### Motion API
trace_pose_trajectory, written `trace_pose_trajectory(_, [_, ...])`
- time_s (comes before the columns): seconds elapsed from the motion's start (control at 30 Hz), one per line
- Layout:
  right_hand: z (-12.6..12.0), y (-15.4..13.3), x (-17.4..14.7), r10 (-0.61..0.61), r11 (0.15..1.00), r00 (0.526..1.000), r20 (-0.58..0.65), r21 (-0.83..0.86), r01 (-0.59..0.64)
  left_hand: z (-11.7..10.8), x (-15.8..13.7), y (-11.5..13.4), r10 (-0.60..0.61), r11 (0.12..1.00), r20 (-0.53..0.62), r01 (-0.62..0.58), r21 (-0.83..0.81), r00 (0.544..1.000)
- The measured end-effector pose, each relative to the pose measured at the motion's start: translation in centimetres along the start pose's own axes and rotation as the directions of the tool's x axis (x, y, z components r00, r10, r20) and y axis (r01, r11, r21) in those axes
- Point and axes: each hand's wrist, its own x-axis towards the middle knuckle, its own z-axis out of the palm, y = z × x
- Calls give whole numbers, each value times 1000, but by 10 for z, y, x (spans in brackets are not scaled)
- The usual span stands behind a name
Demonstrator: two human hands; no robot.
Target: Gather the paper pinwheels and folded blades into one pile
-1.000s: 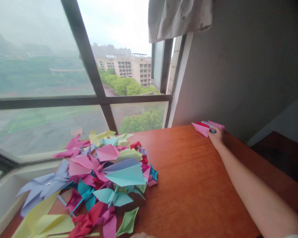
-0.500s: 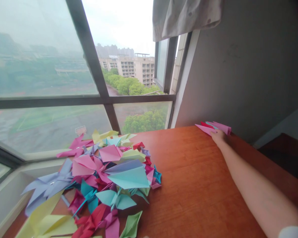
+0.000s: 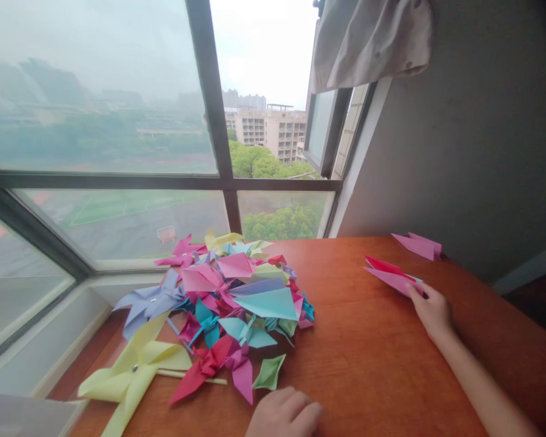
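My right hand (image 3: 430, 309) is closed on a few stacked paper airplanes (image 3: 389, 279), pink at the front, with red and a sliver of light blue behind. It pinches them at their rear end, just above the wooden table. Another pink paper airplane (image 3: 419, 246) lies apart at the table's far right corner. At the bottom middle, my left hand (image 3: 284, 416) rests on the table with its fingers curled together and nothing visible in them. The nearest thing to it is a small green folded paper piece (image 3: 269, 372), at the front of the origami pile.
A heap of folded paper covers the table's left side, with a light blue paper airplane (image 3: 268, 302), a yellow pinwheel (image 3: 134, 367) and a lavender pinwheel (image 3: 152, 298). Windows (image 3: 227, 182) border the far and left edges; a grey wall (image 3: 459, 152) rises at the right.
My right hand has drawn the stacked airplanes nearer, leaving one pink airplane at the corner. My left hand has come into view at the bottom. The view has shifted left.
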Motion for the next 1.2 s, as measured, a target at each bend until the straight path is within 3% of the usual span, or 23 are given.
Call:
trace_pose_trajectory(0.13, [-21, -49, -71, -57, 986, 996, 73, 162, 45, -6, 2, 4, -29, 999, -55, 28, -24, 998])
trace_pose_trajectory(0.2, [-35, -87, -100, -188, 953, 976, 110, 259, 155, -12, 2, 6, -67, 996, -39, 65, -60, 997])
trace_pose_trajectory(0.27, [-48, -131, -125, -369, 886, 925, 93, 335, 320, -19, 1, 9, -115, 988, -27, 112, -102, 993])
trace_pose_trajectory(0.33, [-59, -175, -145, -547, 794, 835, 51, 345, 500, -26, -1, 11, -176, 976, -28, 170, -139, 984])
trace_pose_trajectory(0.4, [-60, -217, -164, -712, 658, 703, 11, 360, 661, -31, -3, 12, -225, 961, -39, 215, -171, 974])
trace_pose_trajectory(0.5, [-40, -272, -192, -866, 444, 497, -51, 379, 812, -34, -4, 13, -267, 944, -36, 254, -212, 963])
trace_pose_trajectory(0.57, [-17, -299, -210, -902, 383, 430, -45, 377, 843, -34, -4, 14, -291, 931, -14, 279, -235, 957])
trace_pose_trajectory(0.63, [7, -317, -225, -925, 365, 378, 42, 370, 854, -32, -4, 14, -318, 918, -3, 307, -249, 948])
trace_pose_trajectory(0.73, [27, -323, -239, -929, 368, 317, 190, 401, 839, -29, -4, 13, -340, 909, -17, 324, -262, 940])
trace_pose_trajectory(0.8, [29, -314, -239, -916, 399, 332, 225, 441, 804, -28, -4, 12, -334, 912, -27, 316, -263, 942])
trace_pose_trajectory(0.83, [27, -305, -235, -904, 427, 363, 224, 454, 782, -28, -4, 12, -321, 917, -30, 303, -258, 946])
trace_pose_trajectory(1.0, [12, -240, -195, -786, 595, 598, 161, 462, 658, -34, -4, 10, -228, 957, -52, 214, -193, 972])
trace_pose_trajectory(1.1, [9, -185, -156, -666, 720, 735, 125, 366, 590, -36, -6, 9, -194, 971, -74, 181, -154, 978])
trace_pose_trajectory(1.2, [13, -120, -110, -542, 819, 836, 88, 279, 502, -34, -5, 6, -159, 982, -68, 151, -113, 985])
